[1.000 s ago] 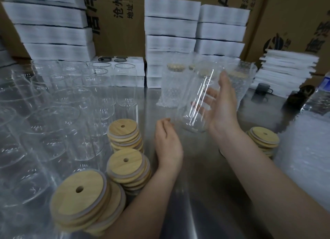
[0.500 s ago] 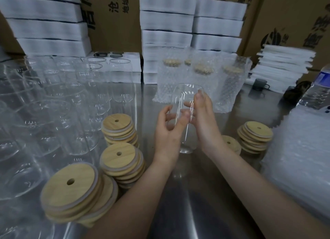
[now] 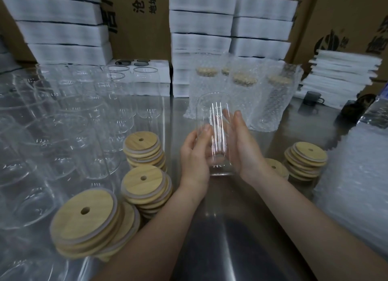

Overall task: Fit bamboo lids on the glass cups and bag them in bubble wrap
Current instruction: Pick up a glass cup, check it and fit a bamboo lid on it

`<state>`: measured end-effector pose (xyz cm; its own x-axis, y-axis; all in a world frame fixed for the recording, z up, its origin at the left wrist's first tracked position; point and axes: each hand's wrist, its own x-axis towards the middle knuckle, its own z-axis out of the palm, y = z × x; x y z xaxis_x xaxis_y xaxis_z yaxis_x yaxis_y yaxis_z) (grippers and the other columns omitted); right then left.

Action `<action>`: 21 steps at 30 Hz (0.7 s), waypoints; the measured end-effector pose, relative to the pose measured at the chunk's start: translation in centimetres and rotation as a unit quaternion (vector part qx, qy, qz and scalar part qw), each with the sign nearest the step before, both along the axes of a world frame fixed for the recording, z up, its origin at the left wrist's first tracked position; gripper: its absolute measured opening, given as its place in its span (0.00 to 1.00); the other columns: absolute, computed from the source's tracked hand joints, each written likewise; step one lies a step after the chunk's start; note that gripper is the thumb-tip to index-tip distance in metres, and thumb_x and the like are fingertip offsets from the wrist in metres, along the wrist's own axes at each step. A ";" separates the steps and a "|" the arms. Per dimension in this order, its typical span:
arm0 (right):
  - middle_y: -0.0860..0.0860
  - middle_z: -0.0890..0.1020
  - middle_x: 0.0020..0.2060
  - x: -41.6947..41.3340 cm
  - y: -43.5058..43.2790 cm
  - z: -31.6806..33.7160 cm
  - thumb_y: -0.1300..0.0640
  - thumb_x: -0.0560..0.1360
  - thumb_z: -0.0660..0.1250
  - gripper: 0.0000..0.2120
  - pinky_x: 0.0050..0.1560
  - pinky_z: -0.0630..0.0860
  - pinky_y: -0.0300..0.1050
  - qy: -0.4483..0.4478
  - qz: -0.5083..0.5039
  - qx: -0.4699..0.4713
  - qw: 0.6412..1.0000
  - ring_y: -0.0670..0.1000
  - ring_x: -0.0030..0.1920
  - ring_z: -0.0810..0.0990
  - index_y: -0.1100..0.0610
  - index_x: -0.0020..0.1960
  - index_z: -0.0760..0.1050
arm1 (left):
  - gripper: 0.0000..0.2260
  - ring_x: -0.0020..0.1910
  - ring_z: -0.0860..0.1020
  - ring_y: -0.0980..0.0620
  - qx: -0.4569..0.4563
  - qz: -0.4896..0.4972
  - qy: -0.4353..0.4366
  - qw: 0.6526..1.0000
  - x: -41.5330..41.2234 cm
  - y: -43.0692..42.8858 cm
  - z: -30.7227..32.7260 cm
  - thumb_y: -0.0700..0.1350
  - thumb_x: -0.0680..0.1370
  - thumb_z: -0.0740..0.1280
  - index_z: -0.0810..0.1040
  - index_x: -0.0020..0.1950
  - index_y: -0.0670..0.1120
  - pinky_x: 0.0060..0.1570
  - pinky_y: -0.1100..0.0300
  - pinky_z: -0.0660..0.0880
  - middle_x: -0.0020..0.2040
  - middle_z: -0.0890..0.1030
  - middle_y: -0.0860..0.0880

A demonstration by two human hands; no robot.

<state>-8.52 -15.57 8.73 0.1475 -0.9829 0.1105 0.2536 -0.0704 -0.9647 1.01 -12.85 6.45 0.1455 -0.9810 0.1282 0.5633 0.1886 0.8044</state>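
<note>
A clear glass cup (image 3: 214, 121) stands upright at the centre of the steel table, without a lid. My left hand (image 3: 194, 155) grips its left side and my right hand (image 3: 241, 146) lies flat against its right side. Stacks of round bamboo lids with a centre hole sit to the left (image 3: 143, 146), (image 3: 144, 184), (image 3: 88, 224) and to the right (image 3: 306, 157). One single bamboo lid (image 3: 276, 166) lies beside my right wrist. Several lidded cups in bubble wrap (image 3: 243, 96) stand just behind the held cup.
Many empty glass cups (image 3: 69, 121) crowd the left half of the steel table (image 3: 220, 238). A pile of bubble wrap bags (image 3: 357, 175) lies at the right edge. White foam trays (image 3: 201, 24) and cardboard boxes line the back. A small dark mug (image 3: 312, 97) stands far right.
My right hand brought the tilted cup down from the air to upright at the table centre. My left hand rose from the table and closed on the cup's left side.
</note>
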 end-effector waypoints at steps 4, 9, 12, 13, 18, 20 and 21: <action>0.49 0.87 0.45 -0.5 -0.2 -0.2 0.38 0.82 0.47 0.27 0.46 0.83 0.44 -0.008 0.026 0.025 0.999 0.48 0.46 0.86 0.52 0.54 0.80 | 0.16 0.41 0.82 0.48 0.005 -0.006 0.029 1.000 0.0 -0.4 0.2 0.48 0.80 0.63 0.73 0.63 0.40 0.43 0.51 0.79 0.43 0.84 0.48; 0.46 0.86 0.51 -1.1 -0.4 -0.1 0.35 0.80 0.49 0.23 0.40 0.82 0.43 -0.006 0.042 0.029 0.999 0.47 0.49 0.85 0.46 0.63 0.73 | 0.15 0.47 0.83 0.61 -0.024 0.024 -0.067 0.997 -0.5 -0.1 0.1 0.51 0.82 0.59 0.72 0.67 0.49 0.45 0.63 0.79 0.47 0.84 0.61; 0.51 0.83 0.58 -1.5 -0.4 0.1 0.36 0.80 0.52 0.24 0.55 0.81 0.57 0.012 0.026 0.030 0.999 0.54 0.58 0.83 0.48 0.67 0.71 | 0.15 0.52 0.80 0.62 -0.050 0.088 -0.105 0.989 -0.9 0.3 0.0 0.47 0.82 0.61 0.71 0.69 0.50 0.45 0.71 0.75 0.52 0.83 0.58; 0.54 0.82 0.61 -1.4 -0.5 0.1 0.38 0.80 0.54 0.23 0.57 0.79 0.62 0.020 0.002 0.022 1.000 0.58 0.58 0.82 0.49 0.69 0.70 | 0.14 0.55 0.79 0.58 -0.063 0.113 -0.126 0.984 -1.0 0.4 0.0 0.45 0.82 0.61 0.72 0.68 0.51 0.48 0.70 0.74 0.56 0.80 0.53; 0.53 0.77 0.63 -0.4 -0.3 -0.5 0.38 0.78 0.59 0.29 0.54 0.81 0.52 0.119 -0.111 -0.097 0.982 0.54 0.56 0.83 0.50 0.74 0.62 | 0.26 0.63 0.69 0.63 -0.065 0.087 -0.181 0.978 -1.3 0.5 -0.3 0.51 0.77 0.66 0.65 0.74 0.53 0.49 0.80 0.68 0.66 0.69 0.53; 0.53 0.75 0.66 -0.2 0.0 -0.8 0.33 0.72 0.57 0.37 0.58 0.76 0.35 0.141 -0.125 -0.130 0.973 0.49 0.64 0.77 0.49 0.76 0.60 | 0.38 0.63 0.68 0.65 -0.061 0.069 -0.215 0.972 -1.6 0.5 -0.5 0.59 0.70 0.68 0.59 0.77 0.54 0.50 0.79 0.69 0.68 0.66 0.53; 0.53 0.74 0.66 -0.1 0.0 -0.7 0.33 0.71 0.56 0.37 0.55 0.73 0.27 0.145 -0.129 -0.138 0.971 0.48 0.65 0.75 0.49 0.76 0.62 | 0.41 0.62 0.68 0.66 -0.062 0.072 -0.225 0.970 -1.5 0.6 -0.5 0.60 0.68 0.69 0.58 0.77 0.54 0.51 0.79 0.69 0.67 0.66 0.54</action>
<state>-8.62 -15.53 8.01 -0.0352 -0.9301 0.3656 -0.0862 -0.3616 -0.9283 -0.53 -12.26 5.99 0.1821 -0.9279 0.3252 0.1213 0.3494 0.9291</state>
